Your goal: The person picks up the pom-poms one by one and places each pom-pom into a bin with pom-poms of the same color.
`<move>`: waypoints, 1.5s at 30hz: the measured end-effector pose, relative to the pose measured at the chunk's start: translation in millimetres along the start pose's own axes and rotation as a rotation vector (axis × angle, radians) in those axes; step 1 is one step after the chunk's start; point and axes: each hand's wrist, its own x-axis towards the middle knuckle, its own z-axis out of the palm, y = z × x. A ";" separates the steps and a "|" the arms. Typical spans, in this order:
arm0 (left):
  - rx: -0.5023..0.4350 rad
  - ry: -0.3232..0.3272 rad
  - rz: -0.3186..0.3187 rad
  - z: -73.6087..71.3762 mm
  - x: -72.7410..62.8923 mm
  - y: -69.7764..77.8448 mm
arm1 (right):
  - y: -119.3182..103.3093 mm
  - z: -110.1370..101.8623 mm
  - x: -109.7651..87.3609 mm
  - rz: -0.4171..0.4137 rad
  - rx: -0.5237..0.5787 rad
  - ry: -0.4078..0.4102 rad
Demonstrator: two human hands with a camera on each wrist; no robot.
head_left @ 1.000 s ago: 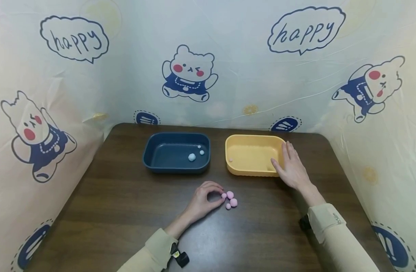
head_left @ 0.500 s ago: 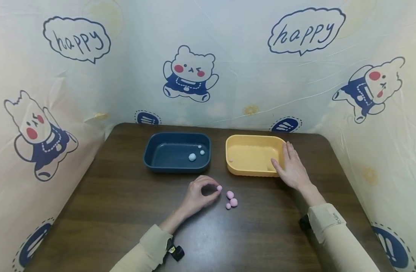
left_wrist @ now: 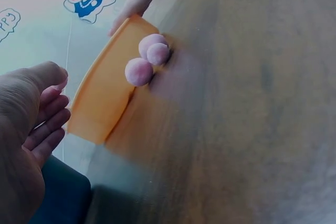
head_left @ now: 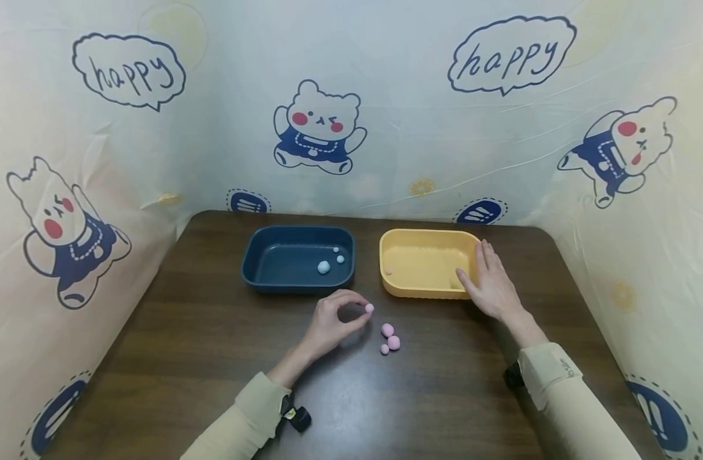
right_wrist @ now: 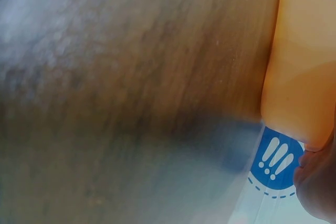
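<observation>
My left hand [head_left: 328, 326] pinches a small pink ball [head_left: 369, 308] between thumb and fingertips, above the table in front of the two trays. In the left wrist view, the thumb mostly hides this ball. Three pink balls [head_left: 388, 330] lie close together on the table, to the right of that hand; they also show in the left wrist view [left_wrist: 139, 72]. At the right end of the yellow tray [head_left: 429, 293], my right hand [head_left: 492, 287] rests with fingers straight along the outer side and thumb over the rim. One tiny pink ball [head_left: 388, 272] is inside this tray.
A dark blue tray [head_left: 296, 289] stands left of the yellow one, with three pale blue balls [head_left: 324, 267] in its right part. Both trays sit toward the back of the brown wooden table [head_left: 202, 358]. A printed curtain [head_left: 397, 115] encloses the back and sides.
My left hand has lifted one pink ball away from the group, moving it up and slightly left. My right hand and both trays stay where they were.
</observation>
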 end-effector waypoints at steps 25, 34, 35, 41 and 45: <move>-0.032 0.014 -0.029 -2.8 26.1 0.6 | 0.4 -0.2 1.3 0.003 -0.005 0.001; -0.030 0.006 -0.037 1.8 37.7 3.6 | -0.9 0.6 1.7 0.009 0.004 -0.002; -0.030 0.005 -0.035 2.8 39.1 3.9 | -1.0 0.7 1.9 0.008 0.004 -0.001; -0.036 0.006 -0.010 10.5 47.8 2.3 | -0.7 0.7 2.3 0.010 -0.001 -0.001; -0.039 0.009 0.013 15.9 53.7 1.3 | -0.9 0.1 1.6 0.013 0.000 -0.006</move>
